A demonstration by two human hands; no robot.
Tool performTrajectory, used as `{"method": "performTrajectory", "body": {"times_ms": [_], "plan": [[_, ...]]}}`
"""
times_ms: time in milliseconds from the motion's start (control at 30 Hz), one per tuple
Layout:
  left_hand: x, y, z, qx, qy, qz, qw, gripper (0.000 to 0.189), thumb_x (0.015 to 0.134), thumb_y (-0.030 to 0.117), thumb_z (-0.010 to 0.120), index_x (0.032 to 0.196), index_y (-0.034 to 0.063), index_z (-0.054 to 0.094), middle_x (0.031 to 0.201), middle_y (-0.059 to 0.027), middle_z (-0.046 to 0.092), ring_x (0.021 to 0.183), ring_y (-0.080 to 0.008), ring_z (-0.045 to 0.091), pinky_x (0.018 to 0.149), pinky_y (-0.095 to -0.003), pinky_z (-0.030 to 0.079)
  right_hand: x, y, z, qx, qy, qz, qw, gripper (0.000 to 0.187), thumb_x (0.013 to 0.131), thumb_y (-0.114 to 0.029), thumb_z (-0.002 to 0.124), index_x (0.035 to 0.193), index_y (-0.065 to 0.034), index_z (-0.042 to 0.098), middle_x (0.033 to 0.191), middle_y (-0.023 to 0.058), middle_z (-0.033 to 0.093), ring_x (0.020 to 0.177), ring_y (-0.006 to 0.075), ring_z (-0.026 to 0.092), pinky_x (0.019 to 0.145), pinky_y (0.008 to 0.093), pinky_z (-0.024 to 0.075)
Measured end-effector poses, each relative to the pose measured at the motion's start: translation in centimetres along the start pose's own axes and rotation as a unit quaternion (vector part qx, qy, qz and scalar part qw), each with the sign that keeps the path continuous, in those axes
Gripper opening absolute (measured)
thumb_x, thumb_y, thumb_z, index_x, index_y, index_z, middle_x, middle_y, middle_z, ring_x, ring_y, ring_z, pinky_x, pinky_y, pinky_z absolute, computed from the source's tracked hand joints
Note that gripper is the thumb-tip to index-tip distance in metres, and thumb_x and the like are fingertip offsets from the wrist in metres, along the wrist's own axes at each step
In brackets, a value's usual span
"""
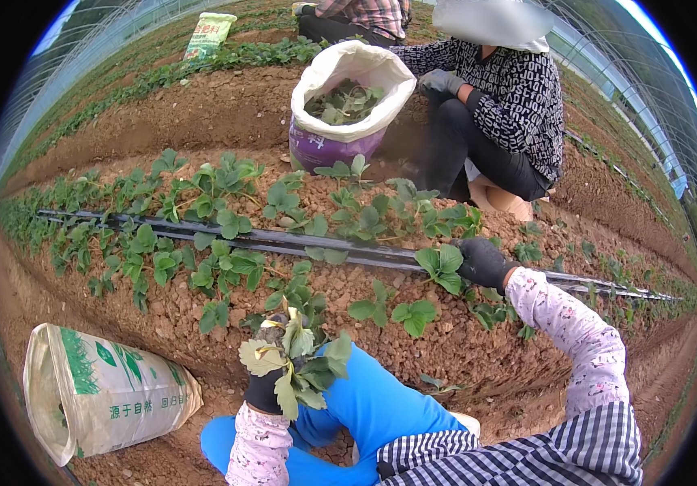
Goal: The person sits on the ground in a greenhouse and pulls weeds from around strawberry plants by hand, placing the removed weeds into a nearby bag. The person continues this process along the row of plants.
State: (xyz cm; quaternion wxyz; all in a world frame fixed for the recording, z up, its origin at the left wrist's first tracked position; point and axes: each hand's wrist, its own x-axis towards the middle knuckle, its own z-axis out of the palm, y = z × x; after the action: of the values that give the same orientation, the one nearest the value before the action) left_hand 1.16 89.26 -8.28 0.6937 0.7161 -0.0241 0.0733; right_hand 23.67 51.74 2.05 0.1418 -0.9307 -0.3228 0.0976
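My left hand [263, 390], in a dark work glove, is closed around a bunch of picked strawberry leaves [318, 372], some with pale undersides. It is above my blue-covered knee. My right hand [483, 262], in a black glove, reaches into the planted bed with its fingers curled. Just left of it, touching or nearly touching, is a green strawberry leaf [441, 265]. The right fingertips are hidden, so a grip on a stem cannot be made out. Flat black drip tape [336, 244] runs along the bed past the right hand, between rows of strawberry plants [227, 264].
A white woven sack [123, 389] lies on its side in the left furrow. Across the bed stands a purple-and-white sack [348, 130] holding leaves. A gloved co-worker [506, 115] crouches beside it, with another person [354, 21] behind. A green-and-white bag [208, 36] stands farther back.
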Motion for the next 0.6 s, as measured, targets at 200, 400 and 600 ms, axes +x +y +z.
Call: {"method": "performTrajectory", "body": {"times_ms": [200,400,600], "plan": [[-0.9,-1.3,-0.1,-0.183,0.071,-0.081,0.977,0.028,0.093,0.021,0.044,0.115,0.0043,0.052,0.097,-0.0054,0.059,0.080,-0.0138,0.058,0.068,-0.0238,0.049,10.5,-2.2,5.2,0.118,0.006,0.038,0.992,0.029,0.076,-0.022,0.059,0.101,-0.0079,0.062,0.087,0.0183,0.061,0.083,0.0349,0.059,0.071,0.0431,0.0462],[-2.6,-0.1,-1.1,-0.186,0.075,-0.122,0.972,0.031,0.094,0.024,0.043,0.116,0.0044,0.050,0.100,-0.0063,0.058,0.084,-0.0154,0.057,0.070,-0.0256,0.048,12.1,-2.6,6.5,0.007,-0.010,0.049,0.999,0.028,0.084,-0.023,0.052,0.107,-0.0077,0.058,0.095,0.0182,0.062,0.091,0.0317,0.059,0.081,0.0412,0.0453],[-1.6,-0.5,-0.1,-0.202,0.049,-0.132,0.969,0.033,0.094,0.026,0.042,0.118,0.0045,0.049,0.103,-0.0072,0.057,0.087,-0.0170,0.056,0.073,-0.0275,0.047,11.1,4.7,10.7,0.406,0.042,0.041,0.912,0.018,0.089,-0.018,0.051,0.099,-0.0044,0.058,0.081,0.0114,0.062,0.077,0.0179,0.059,0.066,0.0311,0.0446]]}}
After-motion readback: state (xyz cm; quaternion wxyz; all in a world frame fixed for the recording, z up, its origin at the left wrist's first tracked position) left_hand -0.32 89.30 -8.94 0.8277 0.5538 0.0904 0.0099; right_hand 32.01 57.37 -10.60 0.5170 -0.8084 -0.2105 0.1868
